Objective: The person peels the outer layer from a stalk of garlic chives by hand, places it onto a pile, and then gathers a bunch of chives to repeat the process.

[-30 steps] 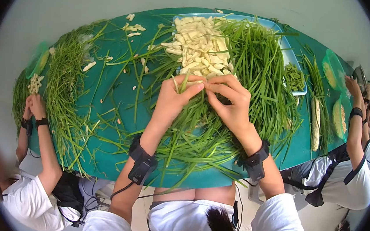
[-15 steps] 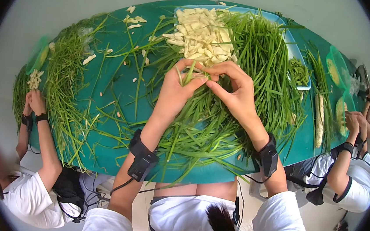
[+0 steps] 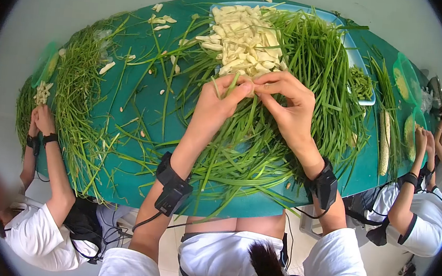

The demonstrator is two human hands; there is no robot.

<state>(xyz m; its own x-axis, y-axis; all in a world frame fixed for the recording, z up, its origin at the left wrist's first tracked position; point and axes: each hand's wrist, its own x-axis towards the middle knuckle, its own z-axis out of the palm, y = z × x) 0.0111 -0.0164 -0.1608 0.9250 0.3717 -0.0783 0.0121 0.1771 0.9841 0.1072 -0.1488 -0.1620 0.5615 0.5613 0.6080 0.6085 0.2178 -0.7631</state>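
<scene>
My left hand [image 3: 216, 103] is closed in a pinch on a green chive stalk [image 3: 232, 84], which pokes up between thumb and forefinger. Fingertip to fingertip with it, my right hand [image 3: 289, 107] is also pinched closed. Whatever lies between the right fingertips is too small and covered to make out. Both hands hover over the near edge of a heap of pale cream-coloured pieces [image 3: 248, 38]. Long green chives [image 3: 316, 67] spread to the right of that heap and under my wrists.
A light-blue tray [image 3: 355, 58] bears the heap and chopped green bits [image 3: 361, 83]. More greens [image 3: 80, 99] cover the left of the green table [image 3: 127, 190]. Co-workers' hands [image 3: 42, 120] work at the left and right ends, where a corn cob [image 3: 384, 144] and green baskets [image 3: 402, 75] lie.
My right hand has shifted slightly right, its fingers drawn up closer to the left thumb tip. The left hand keeps its pinch on the stalk. The view has moved a little.
</scene>
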